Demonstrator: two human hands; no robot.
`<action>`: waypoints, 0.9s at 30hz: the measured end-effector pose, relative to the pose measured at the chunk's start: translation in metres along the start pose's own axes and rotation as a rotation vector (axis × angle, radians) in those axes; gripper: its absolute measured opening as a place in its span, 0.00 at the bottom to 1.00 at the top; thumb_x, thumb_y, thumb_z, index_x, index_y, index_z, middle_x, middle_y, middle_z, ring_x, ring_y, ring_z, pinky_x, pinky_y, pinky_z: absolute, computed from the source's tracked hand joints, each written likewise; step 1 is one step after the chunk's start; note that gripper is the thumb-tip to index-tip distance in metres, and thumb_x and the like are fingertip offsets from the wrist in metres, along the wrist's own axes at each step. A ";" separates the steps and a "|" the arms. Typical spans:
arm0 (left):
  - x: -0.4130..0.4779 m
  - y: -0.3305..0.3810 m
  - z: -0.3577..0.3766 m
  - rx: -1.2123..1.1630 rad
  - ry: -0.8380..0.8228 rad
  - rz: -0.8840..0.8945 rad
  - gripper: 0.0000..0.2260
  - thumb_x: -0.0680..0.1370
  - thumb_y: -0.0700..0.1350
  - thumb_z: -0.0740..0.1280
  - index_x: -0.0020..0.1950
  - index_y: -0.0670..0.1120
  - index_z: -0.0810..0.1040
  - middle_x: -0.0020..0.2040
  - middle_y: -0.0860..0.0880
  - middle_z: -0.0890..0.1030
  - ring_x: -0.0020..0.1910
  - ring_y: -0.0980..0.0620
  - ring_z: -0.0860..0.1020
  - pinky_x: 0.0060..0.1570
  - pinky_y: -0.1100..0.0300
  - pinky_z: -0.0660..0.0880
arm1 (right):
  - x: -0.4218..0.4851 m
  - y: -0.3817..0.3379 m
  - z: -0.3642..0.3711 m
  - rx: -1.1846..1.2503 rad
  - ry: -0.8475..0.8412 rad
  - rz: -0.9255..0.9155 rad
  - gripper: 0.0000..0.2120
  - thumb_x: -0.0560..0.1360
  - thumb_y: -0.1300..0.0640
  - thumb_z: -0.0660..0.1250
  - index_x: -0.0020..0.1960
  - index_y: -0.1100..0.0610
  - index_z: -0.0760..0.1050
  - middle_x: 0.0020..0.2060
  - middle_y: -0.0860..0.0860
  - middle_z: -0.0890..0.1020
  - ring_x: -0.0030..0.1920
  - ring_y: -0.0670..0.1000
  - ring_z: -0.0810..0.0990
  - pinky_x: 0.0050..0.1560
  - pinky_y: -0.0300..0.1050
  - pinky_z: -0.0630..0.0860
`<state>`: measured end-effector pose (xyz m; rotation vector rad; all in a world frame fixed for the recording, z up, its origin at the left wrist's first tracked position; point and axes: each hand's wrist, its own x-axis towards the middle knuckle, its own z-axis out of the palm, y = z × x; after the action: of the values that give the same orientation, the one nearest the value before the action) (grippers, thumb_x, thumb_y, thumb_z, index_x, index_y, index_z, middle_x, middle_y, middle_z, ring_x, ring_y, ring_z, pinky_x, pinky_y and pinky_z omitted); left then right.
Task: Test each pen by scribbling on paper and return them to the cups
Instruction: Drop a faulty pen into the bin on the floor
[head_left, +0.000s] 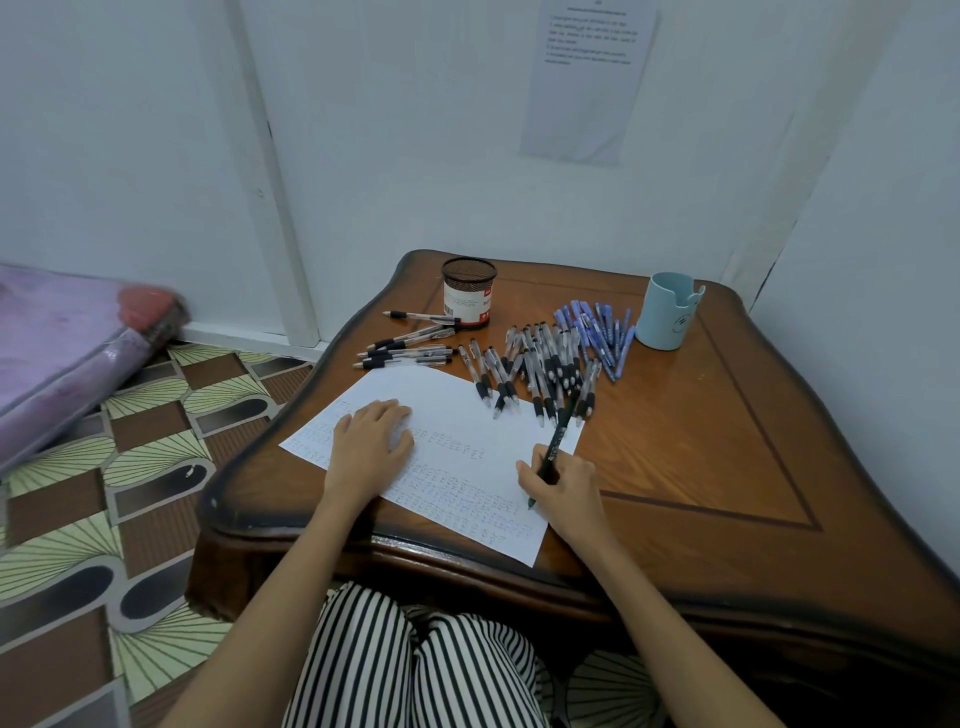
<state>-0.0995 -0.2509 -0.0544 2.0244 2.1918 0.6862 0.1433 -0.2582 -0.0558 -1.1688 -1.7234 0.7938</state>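
Between the pinching fingers of the right hand (563, 488), a pen (551, 452) scribbles on paper (467, 410), left hand (371, 441) flat; next, probably, the mesh cup (469, 299).

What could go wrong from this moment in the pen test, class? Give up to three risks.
1. The pen in the right hand writes close to the paper's right edge; a wide scribble may mark the wooden table.
2. The loose pen pile reaches the paper's far corner beside that hand; a careless move may scatter pens.
3. No pens stick out of the mesh cup or the blue cup; tested and untested pens could get mixed.
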 end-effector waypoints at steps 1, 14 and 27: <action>0.000 -0.001 0.000 -0.001 -0.001 -0.002 0.18 0.81 0.49 0.59 0.71 0.49 0.69 0.72 0.49 0.67 0.72 0.51 0.63 0.72 0.49 0.54 | 0.000 0.000 0.000 -0.010 0.011 -0.006 0.21 0.74 0.63 0.69 0.27 0.54 0.64 0.21 0.45 0.67 0.23 0.42 0.67 0.29 0.32 0.62; 0.001 -0.003 0.003 -0.005 0.014 0.010 0.18 0.80 0.49 0.59 0.70 0.48 0.70 0.72 0.49 0.68 0.71 0.50 0.64 0.71 0.49 0.55 | 0.000 0.003 0.001 -0.089 0.038 -0.022 0.20 0.74 0.56 0.70 0.28 0.52 0.64 0.22 0.45 0.68 0.24 0.44 0.67 0.27 0.34 0.62; -0.001 -0.002 -0.007 -0.118 -0.029 0.069 0.13 0.79 0.48 0.62 0.62 0.48 0.76 0.65 0.49 0.74 0.61 0.51 0.73 0.61 0.59 0.68 | -0.003 -0.007 -0.005 0.221 0.118 0.112 0.07 0.81 0.58 0.56 0.45 0.53 0.69 0.25 0.53 0.65 0.21 0.45 0.62 0.25 0.45 0.60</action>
<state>-0.1036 -0.2535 -0.0494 2.0467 2.0233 0.7694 0.1455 -0.2630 -0.0491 -1.1435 -1.4439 0.9390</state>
